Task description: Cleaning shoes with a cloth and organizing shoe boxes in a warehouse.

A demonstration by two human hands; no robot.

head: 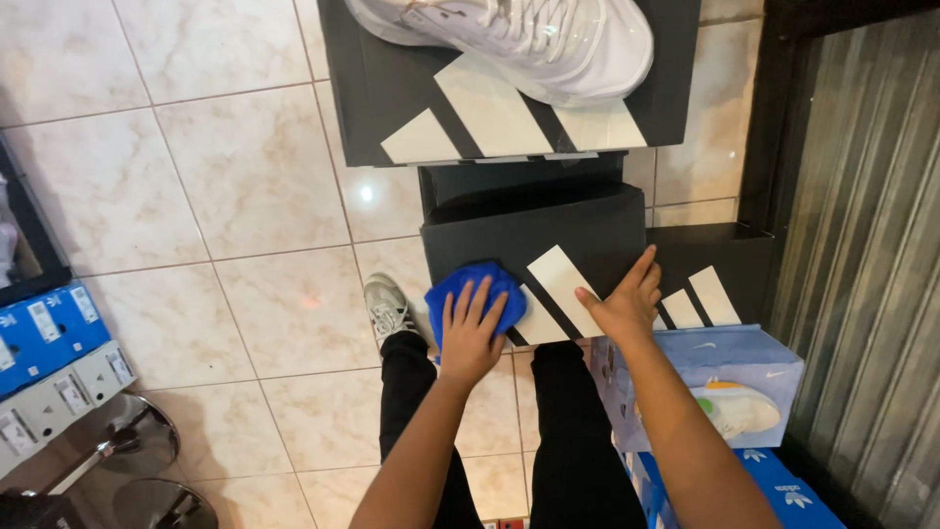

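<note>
Now the left hand (pixel 470 333) presses a crumpled blue cloth (pixel 477 294) with spread fingers onto the striped black box (pixel 548 240).

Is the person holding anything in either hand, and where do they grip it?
The left hand presses flat on a blue cloth, palm on top, against a black shoe box. The right hand steadies the box lid, gripping nothing.
</note>
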